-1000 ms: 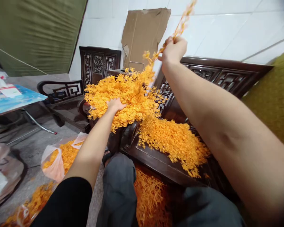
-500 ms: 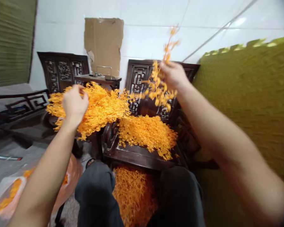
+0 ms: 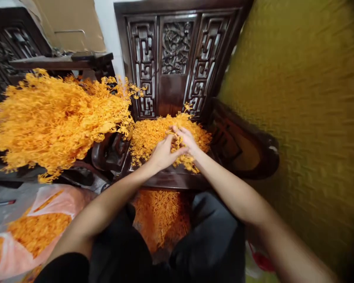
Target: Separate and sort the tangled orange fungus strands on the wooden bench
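Note:
My left hand [image 3: 163, 152] and my right hand [image 3: 187, 140] meet over the chair seat, with fingers bent around an orange plastic sprig [image 3: 177, 142]. Fingers hide part of the sprig, and it blends into what lies behind. Beneath and beyond the hands, a heap of small orange pieces [image 3: 147, 135] covers much of the dark wooden seat [image 3: 165, 181]. A larger, tangled mass of orange sprigs [image 3: 56, 114] rests to the left of the chair.
A carved chair back [image 3: 172, 82] rises behind the heap, with a curved armrest [image 3: 262, 157] at right. Orange pieces fill a pinkish plastic bag [image 3: 73, 196] on the floor. More orange strands [image 3: 162, 214] lie between my knees. An olive quilted surface [image 3: 306, 110] borders the right side.
Both hands have come down and together over the seat; the right was raised with a sprig, the left was at the large orange mass. The view has tilted down.

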A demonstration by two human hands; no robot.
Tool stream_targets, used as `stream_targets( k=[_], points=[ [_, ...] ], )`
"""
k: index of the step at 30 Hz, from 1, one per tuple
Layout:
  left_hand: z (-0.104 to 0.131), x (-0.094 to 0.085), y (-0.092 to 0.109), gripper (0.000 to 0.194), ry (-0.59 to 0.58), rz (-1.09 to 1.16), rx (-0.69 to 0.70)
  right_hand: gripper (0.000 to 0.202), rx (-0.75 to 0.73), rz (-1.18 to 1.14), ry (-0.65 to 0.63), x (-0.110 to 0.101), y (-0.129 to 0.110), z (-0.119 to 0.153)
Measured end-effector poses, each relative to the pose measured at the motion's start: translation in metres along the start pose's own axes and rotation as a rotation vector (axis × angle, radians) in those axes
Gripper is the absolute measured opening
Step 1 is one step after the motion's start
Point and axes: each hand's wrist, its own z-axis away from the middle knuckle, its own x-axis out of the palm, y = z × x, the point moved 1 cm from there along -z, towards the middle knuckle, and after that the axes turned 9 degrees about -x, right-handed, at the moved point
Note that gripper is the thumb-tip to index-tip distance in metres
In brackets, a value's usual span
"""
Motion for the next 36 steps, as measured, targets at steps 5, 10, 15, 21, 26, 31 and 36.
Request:
stream_targets(
  k=[5,10,15,21,26,31,36],
  points=[
    [-0.021,-0.005,-0.011,0.042,0.052,0.043,0.167,0.048,0.064,-0.177,0.129,-0.018,0.009,0.001],
    [-0.037,-0.006,-0.011,0.033,0.124,0.108,0.041,0.035,0.263,-0.341,0.103,-0.035,0.007,0.004],
    [-0.043,0.008,-0.020,0.042,-0.162,0.053,-0.097,0.026,0.251,-0.323,0.074,-0.043,0.016,0.008],
    [-0.041,-0.015,-0.033,0.021,-0.169,-0.179,-0.094,0.024,0.093,0.415,0.291,-0.086,0.005,0.005],
    [-0.028,-0.017,-0.029,0.014,-0.136,-0.241,-0.221,0.052,-0.649,0.691,0.137,-0.047,-0.030,0.036],
    [-0.016,-0.014,-0.018,0.015,-0.197,0.226,-0.407,0.117,-0.492,0.698,-0.334,0.008,-0.010,0.055],
    [-0.004,-0.029,-0.016,0.016,-0.233,0.614,-0.499,0.098,-0.331,0.887,-0.474,0.007,-0.007,0.055]
  ],
)
